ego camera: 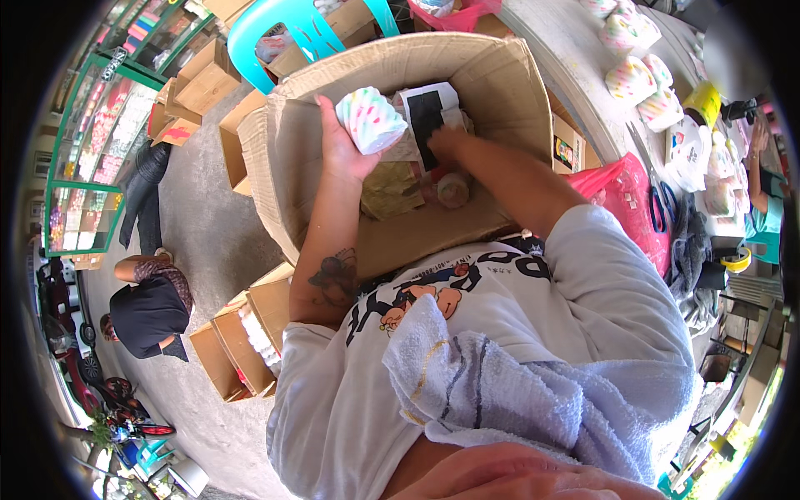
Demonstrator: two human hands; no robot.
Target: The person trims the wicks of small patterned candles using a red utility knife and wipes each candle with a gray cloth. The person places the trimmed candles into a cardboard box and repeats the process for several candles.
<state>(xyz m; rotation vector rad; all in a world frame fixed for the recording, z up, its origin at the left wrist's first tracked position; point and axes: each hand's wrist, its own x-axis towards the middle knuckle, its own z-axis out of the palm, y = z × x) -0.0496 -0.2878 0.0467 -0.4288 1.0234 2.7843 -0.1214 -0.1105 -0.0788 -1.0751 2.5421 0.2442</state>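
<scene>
A big open cardboard box (509, 87) stands in front of me. My left hand (349, 150), over the box's left part, grips a rounded bundle (370, 117) in white plastic with coloured spots, twisted in folds. Down inside the box is my right hand (451, 145), blurred, its fingers hidden. It is at a white packet with a black panel (426, 122); whether it holds anything is not visible. Nearer to me in the box lie a brownish wrapped packet (390, 190) and a small round wrapped item (453, 190).
A long table (562, 37) on the right bears more spotted bundles (630, 81) and blue-handled scissors (661, 203). A red plastic bag (631, 200) is beside my right arm. A turquoise chair (300, 31) stands beyond the box. Another person (150, 306) is at the left, near open cartons (240, 350).
</scene>
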